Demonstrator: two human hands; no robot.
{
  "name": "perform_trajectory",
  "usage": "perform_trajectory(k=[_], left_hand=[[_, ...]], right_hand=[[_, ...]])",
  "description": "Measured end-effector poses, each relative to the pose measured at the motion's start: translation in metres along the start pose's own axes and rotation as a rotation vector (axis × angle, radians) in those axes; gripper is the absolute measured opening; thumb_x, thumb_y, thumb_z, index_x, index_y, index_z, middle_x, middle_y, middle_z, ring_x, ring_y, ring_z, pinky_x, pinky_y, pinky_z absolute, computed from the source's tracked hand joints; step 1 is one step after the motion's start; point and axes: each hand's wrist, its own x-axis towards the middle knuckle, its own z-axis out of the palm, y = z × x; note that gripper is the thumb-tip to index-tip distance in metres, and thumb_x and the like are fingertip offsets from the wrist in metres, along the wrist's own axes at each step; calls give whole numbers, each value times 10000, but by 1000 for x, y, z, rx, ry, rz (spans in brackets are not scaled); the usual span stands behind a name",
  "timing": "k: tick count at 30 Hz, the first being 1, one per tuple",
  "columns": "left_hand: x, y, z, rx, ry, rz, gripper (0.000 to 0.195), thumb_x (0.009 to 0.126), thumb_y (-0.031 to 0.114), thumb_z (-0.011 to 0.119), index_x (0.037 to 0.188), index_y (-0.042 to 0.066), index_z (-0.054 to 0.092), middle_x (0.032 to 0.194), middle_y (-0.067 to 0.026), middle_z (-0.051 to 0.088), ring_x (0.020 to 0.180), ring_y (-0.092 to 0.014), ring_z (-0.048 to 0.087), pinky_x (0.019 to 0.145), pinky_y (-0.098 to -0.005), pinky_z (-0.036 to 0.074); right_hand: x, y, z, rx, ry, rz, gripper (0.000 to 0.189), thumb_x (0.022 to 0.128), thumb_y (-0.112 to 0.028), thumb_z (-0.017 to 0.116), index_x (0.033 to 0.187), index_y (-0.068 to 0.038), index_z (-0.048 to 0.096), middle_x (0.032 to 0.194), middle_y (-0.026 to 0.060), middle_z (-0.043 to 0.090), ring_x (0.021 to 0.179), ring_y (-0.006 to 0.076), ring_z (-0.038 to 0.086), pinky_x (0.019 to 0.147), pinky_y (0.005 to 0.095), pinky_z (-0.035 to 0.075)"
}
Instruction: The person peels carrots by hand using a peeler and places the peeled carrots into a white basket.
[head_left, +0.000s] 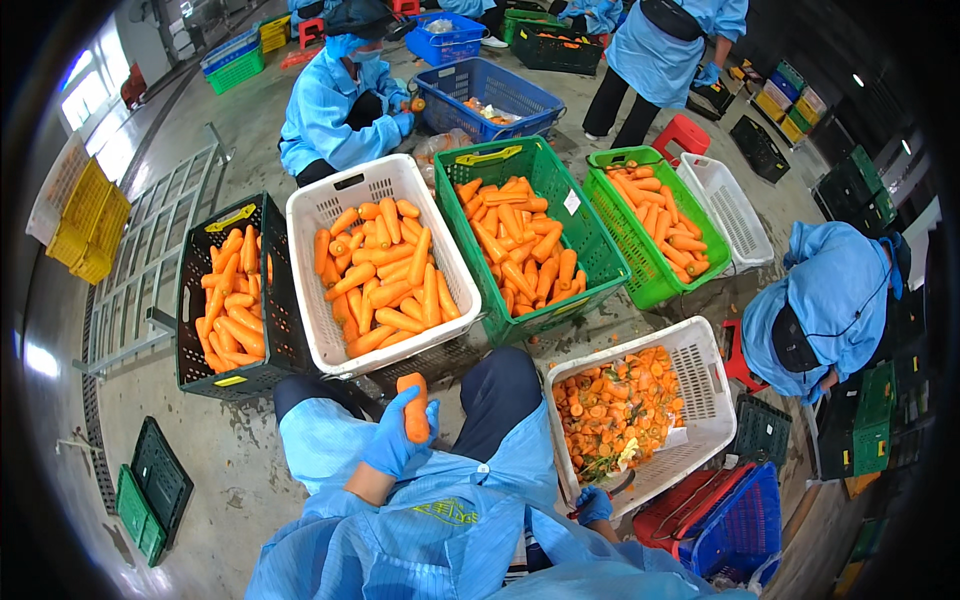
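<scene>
My left hand (394, 442), in a blue glove, is wrapped around a thick orange carrot (415, 412) above my lap. The carrot is tilted close to upright, and its top end looks cut flat. Low on the right, my gloved right hand (594, 504) grips a tool with a red handle and a dark curved blade (624, 484), seemingly a knife. That blade lies over the near wall of a white plastic crate (712, 427) holding carrot ends and trimmings (619, 401). Ahead of my knees stands another white crate (459, 330), filled with whole carrots (390, 262).
Whole carrots also fill a black crate (281, 300), a dark green crate (600, 259) and a light green crate (637, 289). Co-workers in blue smocks sit ahead (322, 112) and right (817, 315). Red and blue baskets (739, 517) stand at my right; a metal rack (154, 255) lies left.
</scene>
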Motion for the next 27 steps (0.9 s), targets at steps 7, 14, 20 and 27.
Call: perform_trajectory(k=[7, 14, 20, 27], left_hand=[[2, -3, -4, -35, -28, -46, 450, 726, 225, 704, 1024, 19, 438, 874, -120, 547, 679, -223, 571, 583, -311, 514], [3, -5, -2, -12, -12, -25, 496, 723, 227, 707, 1068, 16, 419, 917, -138, 534, 710, -233, 567, 601, -319, 512], [1, -2, 1, -45, -7, -37, 497, 725, 222, 703, 1069, 6, 415, 906, -143, 534, 698, -237, 562, 596, -321, 509], [0, -4, 3, -57, -14, -53, 473, 730, 226, 697, 1043, -8, 431, 857, -137, 545, 670, -237, 565, 582, -319, 513]], right_hand=[[-9, -3, 6, -16, 25, -14, 16, 807, -60, 422, 816, -48, 428, 595, 56, 437, 495, 192, 405, 463, 327, 352], [-7, -2, 4, 21, 33, 0, 28, 803, -70, 442, 790, -47, 453, 600, 64, 455, 504, 207, 425, 464, 335, 361], [-10, -5, 8, 0, 59, 23, 75, 803, -90, 465, 823, -24, 495, 614, 86, 505, 535, 229, 486, 469, 348, 401], [-2, -3, 2, 0, 73, 22, 113, 813, -93, 471, 850, 2, 518, 627, 110, 537, 505, 246, 494, 454, 349, 414]])
